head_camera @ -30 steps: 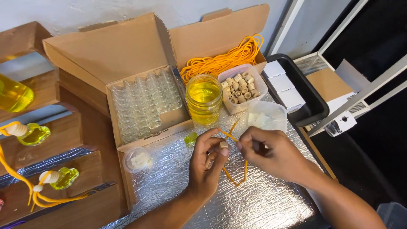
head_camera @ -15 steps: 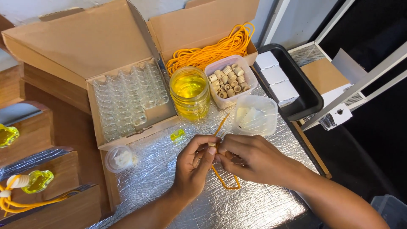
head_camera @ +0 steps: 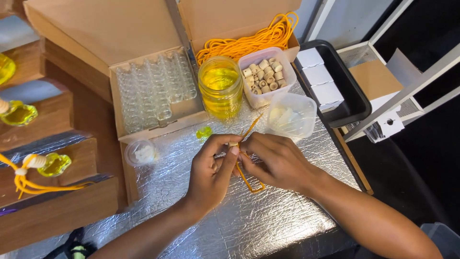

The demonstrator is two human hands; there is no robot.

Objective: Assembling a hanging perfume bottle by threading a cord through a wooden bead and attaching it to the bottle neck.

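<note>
My left hand (head_camera: 211, 172) and my right hand (head_camera: 275, 160) meet over a silver foil-covered table (head_camera: 268, 220). Both pinch a small wooden bead (head_camera: 233, 143) threaded on an orange cord (head_camera: 249, 180), whose loop hangs below my fingers and whose end points up toward the jar. A glass jar of yellow liquid (head_camera: 220, 86) stands just beyond my hands. Beside it sit a tub of wooden beads (head_camera: 266, 81) and a clear plastic tub (head_camera: 292, 116) with white bits inside.
An open cardboard box of small empty glass vials (head_camera: 153, 91) lies at the left, a box of orange cord (head_camera: 249, 41) at the back. A small filled yellow vial (head_camera: 204, 133) and a round lid (head_camera: 140, 153) rest on the foil. Wooden steps (head_camera: 52, 168) hold finished yellow bottles. A black tray of white boxes (head_camera: 330, 86) is at the right.
The view has shifted so everything sits further right and lower. My hands stay together on the cord and bead, with the fingers pinched closer over the bead.
</note>
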